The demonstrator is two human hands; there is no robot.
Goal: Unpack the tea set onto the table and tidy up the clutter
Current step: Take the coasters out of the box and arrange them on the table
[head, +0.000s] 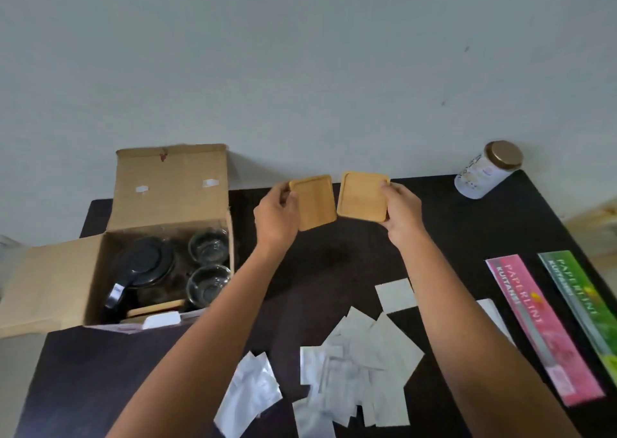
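Note:
My left hand (275, 219) holds a square wooden coaster (315, 202) by its left edge, above the far part of the dark table (334, 264). My right hand (402, 212) holds a second wooden coaster (362, 195) by its right edge. The two coasters hang side by side, almost touching. At the left stands an open cardboard box (167, 187). Inside it lie a glass teapot with a black lid (145, 265), two glass cups (208, 245) (207, 284) and a wooden piece (155, 309) at the near side.
Several white and silvery paper sachets (350, 361) lie scattered on the near middle of the table. Two long booklets, pink (537, 324) and green (584, 300), lie at the right. A white jar with a gold lid (484, 174) stands at the far right corner, against the wall.

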